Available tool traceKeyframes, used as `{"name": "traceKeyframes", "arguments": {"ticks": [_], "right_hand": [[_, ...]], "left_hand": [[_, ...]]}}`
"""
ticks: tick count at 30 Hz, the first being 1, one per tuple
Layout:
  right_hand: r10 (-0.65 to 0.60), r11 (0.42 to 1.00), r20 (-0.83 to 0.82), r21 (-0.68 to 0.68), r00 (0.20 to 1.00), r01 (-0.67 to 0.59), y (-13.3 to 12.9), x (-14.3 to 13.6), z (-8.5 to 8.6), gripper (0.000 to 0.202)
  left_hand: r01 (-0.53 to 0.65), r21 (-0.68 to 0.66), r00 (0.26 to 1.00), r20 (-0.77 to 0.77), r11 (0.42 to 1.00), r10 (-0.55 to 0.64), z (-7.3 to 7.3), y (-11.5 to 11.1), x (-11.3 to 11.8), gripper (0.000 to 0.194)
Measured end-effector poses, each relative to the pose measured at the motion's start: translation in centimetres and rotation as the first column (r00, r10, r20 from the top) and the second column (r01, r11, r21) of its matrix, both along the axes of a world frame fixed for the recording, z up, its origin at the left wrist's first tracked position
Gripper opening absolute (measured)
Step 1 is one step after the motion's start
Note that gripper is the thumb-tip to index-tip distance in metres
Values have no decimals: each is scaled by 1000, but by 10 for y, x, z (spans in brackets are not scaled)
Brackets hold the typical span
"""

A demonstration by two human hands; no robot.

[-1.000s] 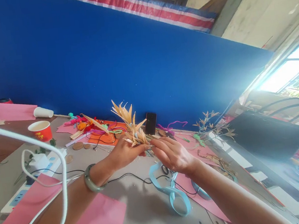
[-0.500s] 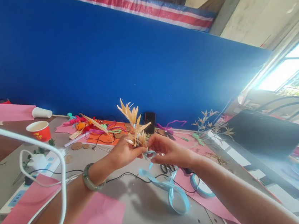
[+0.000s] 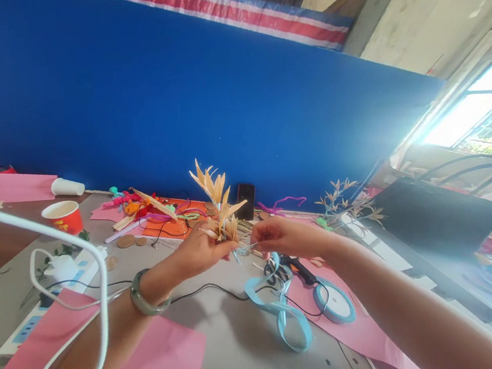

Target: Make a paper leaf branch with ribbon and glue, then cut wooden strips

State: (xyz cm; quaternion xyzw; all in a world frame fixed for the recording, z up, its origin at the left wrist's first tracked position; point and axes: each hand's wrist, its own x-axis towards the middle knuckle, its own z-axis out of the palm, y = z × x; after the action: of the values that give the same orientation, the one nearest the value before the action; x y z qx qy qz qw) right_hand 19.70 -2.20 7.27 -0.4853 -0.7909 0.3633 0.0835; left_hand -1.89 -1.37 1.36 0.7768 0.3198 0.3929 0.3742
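Note:
My left hand is closed around the base of a bunch of dried, straw-coloured flowers, whose pointed petals stand up above the fingers. Just to the right, my right hand pinches a light blue ribbon and draws it sideways from the stems. Below that hand the ribbon hangs in loose curls onto the table. Its spool lies flat on pink paper. A black-handled glue gun and dark scissors lie beneath the right hand, partly covered by ribbon.
A red paper cup, a tipped white cup and a power strip are on the left. Coloured craft scraps and a phone lie by the blue panel. More dried flowers and a black bag are at right.
My right hand has moved right, away from the stems, pulling the ribbon taut. The loose ribbon has shifted right. My left hand still holds the flowers in nearly the same spot.

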Motion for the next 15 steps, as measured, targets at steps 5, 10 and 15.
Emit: {"name": "traceKeyframes", "arguments": {"ticks": [5,10,15], "right_hand": [[-104,994,70,39,992,101,-9,8,17,14],[-121,984,-99,-142,988,106,-13,5,13,11],[-116,960,-224,-277,968,51,-13,-9,1,25]], "left_hand": [[-60,-52,998,0,997,61,3,1,-4,13],[-50,-15,998,-42,999,49,4,2,-5,18],[-31,-25,995,-91,999,28,5,0,-5,15]]}}
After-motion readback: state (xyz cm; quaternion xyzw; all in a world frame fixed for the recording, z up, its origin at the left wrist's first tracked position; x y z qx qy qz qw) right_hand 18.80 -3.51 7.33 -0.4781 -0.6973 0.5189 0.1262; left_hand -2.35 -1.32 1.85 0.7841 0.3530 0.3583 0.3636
